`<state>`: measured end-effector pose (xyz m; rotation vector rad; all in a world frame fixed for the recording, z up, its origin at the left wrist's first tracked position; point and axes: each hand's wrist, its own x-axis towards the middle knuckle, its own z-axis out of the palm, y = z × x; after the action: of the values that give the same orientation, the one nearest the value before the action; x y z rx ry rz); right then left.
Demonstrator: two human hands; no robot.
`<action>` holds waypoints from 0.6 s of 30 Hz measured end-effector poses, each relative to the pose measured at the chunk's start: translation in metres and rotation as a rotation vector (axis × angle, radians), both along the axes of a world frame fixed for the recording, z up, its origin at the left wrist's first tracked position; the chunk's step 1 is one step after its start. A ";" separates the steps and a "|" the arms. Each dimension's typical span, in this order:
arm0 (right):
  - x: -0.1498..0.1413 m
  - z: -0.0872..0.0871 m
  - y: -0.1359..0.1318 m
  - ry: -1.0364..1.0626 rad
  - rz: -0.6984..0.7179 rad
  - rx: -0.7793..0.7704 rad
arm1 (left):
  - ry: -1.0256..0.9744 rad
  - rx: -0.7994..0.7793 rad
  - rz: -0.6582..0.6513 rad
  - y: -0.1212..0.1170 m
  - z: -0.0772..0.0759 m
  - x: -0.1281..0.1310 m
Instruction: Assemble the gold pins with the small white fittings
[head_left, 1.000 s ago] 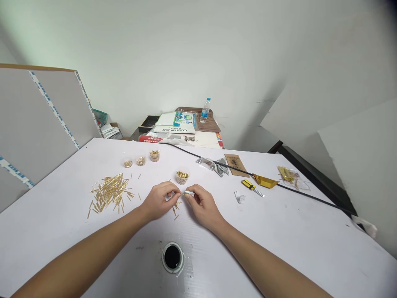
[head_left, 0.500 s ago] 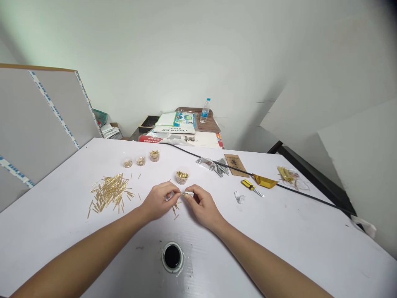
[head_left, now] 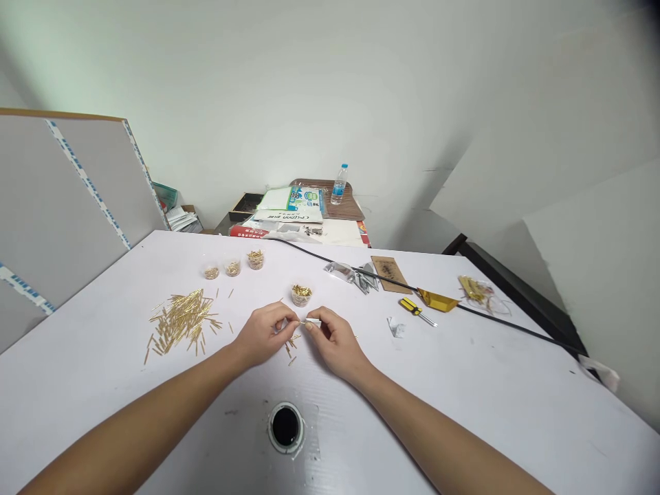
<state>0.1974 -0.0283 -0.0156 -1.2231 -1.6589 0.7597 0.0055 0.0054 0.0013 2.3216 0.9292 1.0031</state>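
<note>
My left hand (head_left: 268, 333) is closed in a pinch at the middle of the white table, its fingertips on something too small to name. Facing it, my right hand (head_left: 337, 344) is closed too, with a small white strip (head_left: 313, 320) between thumb and fingers. The fingertips of both hands nearly meet. Just beyond them stands a clear cup (head_left: 302, 297) of short gold pins. A few loose gold pins (head_left: 290, 350) lie on the table between my hands, partly hidden by the left. A large heap of gold pins (head_left: 184, 320) spreads out left of my left hand.
Small cups (head_left: 233, 268) of gold pieces stand at the back left. A round pot with a black inside (head_left: 286, 426) sits between my forearms. Rightward lie a yellow-black screwdriver (head_left: 417, 311), crumpled paper (head_left: 397, 327), a brown card (head_left: 390, 273) and a black cable (head_left: 510, 328).
Both hands stay in almost the same place, fingertips still close together. The whole view has shifted very slightly.
</note>
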 end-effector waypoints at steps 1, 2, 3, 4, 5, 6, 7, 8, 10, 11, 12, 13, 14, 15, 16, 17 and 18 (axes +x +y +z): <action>0.000 0.000 0.000 -0.006 -0.002 0.000 | 0.004 0.005 0.003 0.000 0.000 0.000; 0.000 0.000 0.000 -0.011 -0.005 -0.002 | 0.010 0.011 0.008 0.000 -0.001 0.000; 0.000 0.000 0.000 -0.015 -0.009 -0.008 | 0.016 0.020 0.010 0.000 -0.002 0.000; -0.001 0.000 0.000 -0.017 -0.014 -0.015 | 0.021 0.029 0.012 -0.001 -0.003 0.000; -0.001 0.000 -0.001 -0.020 -0.019 -0.021 | 0.025 0.040 0.014 -0.001 -0.004 0.000; -0.001 0.000 -0.001 -0.023 -0.023 -0.024 | 0.026 0.049 0.017 -0.002 -0.004 0.000; -0.002 0.000 -0.001 -0.027 -0.028 -0.023 | 0.024 0.058 0.021 -0.003 -0.005 0.001; -0.002 0.000 -0.002 -0.032 -0.034 -0.016 | 0.020 0.065 0.027 -0.005 -0.005 0.001; -0.004 0.001 -0.003 -0.044 -0.048 0.015 | 0.010 0.079 0.043 -0.007 -0.005 0.003; -0.004 0.001 -0.004 -0.052 -0.056 0.036 | 0.005 0.086 0.049 -0.009 -0.005 0.004; -0.005 0.001 -0.005 -0.059 -0.061 0.056 | 0.001 0.095 0.052 -0.010 -0.004 0.005; -0.005 0.002 -0.006 -0.065 -0.065 0.076 | -0.002 0.101 0.052 -0.011 -0.004 0.006; -0.005 0.002 -0.006 -0.070 -0.064 0.093 | -0.006 0.105 0.051 -0.012 -0.004 0.006; -0.005 0.002 -0.007 -0.072 -0.061 0.102 | -0.010 0.105 0.048 -0.012 -0.004 0.006; -0.005 0.002 -0.007 -0.069 -0.058 0.101 | -0.014 0.103 0.045 -0.013 -0.004 0.006; -0.005 0.002 -0.007 -0.060 -0.054 0.089 | -0.019 0.099 0.043 -0.013 -0.004 0.006; -0.005 0.003 -0.006 -0.047 -0.049 0.068 | -0.024 0.096 0.041 -0.013 -0.004 0.006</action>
<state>0.1927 -0.0347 -0.0128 -1.2377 -1.6728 0.6439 0.0113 -0.0074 -0.0032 2.3722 0.9422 1.1129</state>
